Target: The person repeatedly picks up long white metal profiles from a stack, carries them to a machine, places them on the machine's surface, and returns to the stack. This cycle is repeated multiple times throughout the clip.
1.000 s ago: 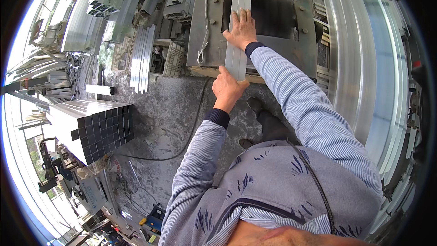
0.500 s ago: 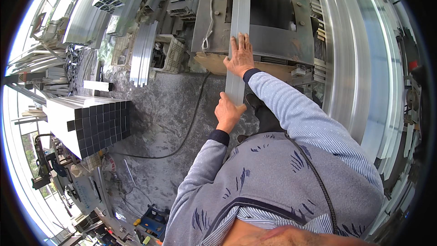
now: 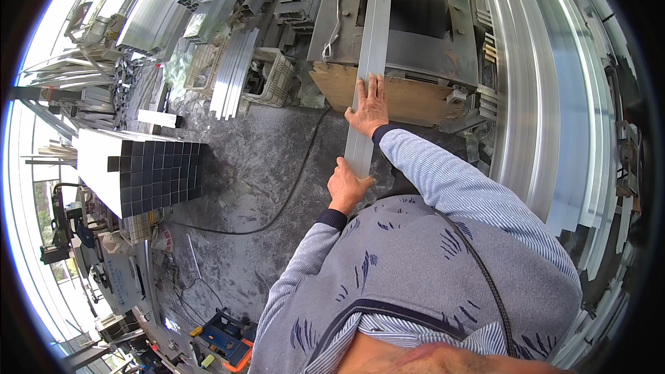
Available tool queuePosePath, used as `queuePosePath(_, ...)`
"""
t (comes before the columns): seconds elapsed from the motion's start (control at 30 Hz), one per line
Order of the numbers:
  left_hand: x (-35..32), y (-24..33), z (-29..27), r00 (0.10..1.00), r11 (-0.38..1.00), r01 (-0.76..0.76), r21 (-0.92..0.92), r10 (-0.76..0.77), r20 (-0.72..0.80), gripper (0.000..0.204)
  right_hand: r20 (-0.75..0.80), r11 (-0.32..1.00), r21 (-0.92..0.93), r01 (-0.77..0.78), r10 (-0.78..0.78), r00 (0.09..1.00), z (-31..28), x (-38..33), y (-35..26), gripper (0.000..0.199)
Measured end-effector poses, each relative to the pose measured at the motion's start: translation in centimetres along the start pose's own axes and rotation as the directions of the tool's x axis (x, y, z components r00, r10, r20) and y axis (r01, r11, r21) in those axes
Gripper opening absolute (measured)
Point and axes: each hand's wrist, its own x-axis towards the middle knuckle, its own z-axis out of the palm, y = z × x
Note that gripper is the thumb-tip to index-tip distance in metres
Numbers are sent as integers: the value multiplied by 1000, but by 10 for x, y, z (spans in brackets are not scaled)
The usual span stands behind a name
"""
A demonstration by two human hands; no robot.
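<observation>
A long silver aluminium profile with a groove along it points away from me. Its far end lies over the rectangular opening of a dark metal cabinet-like stand. My left hand is closed round the near end, thumb across to the right. Farther along, my right hand grips the profile from above, its fingers forward over the top and its thumb at the left edge. The profile's underside is hidden.
Long metal profiles run along my right. A stack of square tubes stands at left. Behind it are plastic crates and more profile bundles. A black cable crosses the floor; a blue toolbox sits at lower left.
Both hands have drawn the profile back toward me. Its far end has moved from the stand's far edge to over the opening. The view has shifted a little.
</observation>
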Motion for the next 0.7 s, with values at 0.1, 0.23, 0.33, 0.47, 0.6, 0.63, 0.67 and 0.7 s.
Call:
queuePosePath(0.1,-24,-18,8,1000,1000,-6,7,6,-17,81,32,1000,-3,-4,4,999,-1,-27,-10,95)
queuePosePath(0.23,-57,-44,20,999,999,-21,25,23,-45,81,75,1000,18,-20,19,997,5,-67,-17,97)
queuePosePath(0.33,-84,-64,27,999,1000,-14,5,14,-48,81,99,999,24,-22,19,995,15,-100,-24,100)
queuePosePath(0.47,-113,-88,26,998,1000,24,-7,-24,-56,81,95,1000,21,14,-16,995,19,-126,-37,105)
queuePosePath(0.6,-144,-119,16,995,999,36,-17,-38,-89,80,248,994,86,68,-87,965,3,-150,-45,104)
queuePosePath(0.63,-153,-131,13,995,998,69,-4,-69,-70,79,272,989,100,105,-129,954,-3,-161,-44,103)
queuePosePath(0.67,-164,-146,10,994,997,78,1,-78,-71,79,268,980,100,173,-194,944,-9,-172,-44,98)
queuePosePath(0.7,-177,-164,8,994,998,66,-6,-67,-89,78,229,950,104,293,-310,923,-15,-182,-43,90)
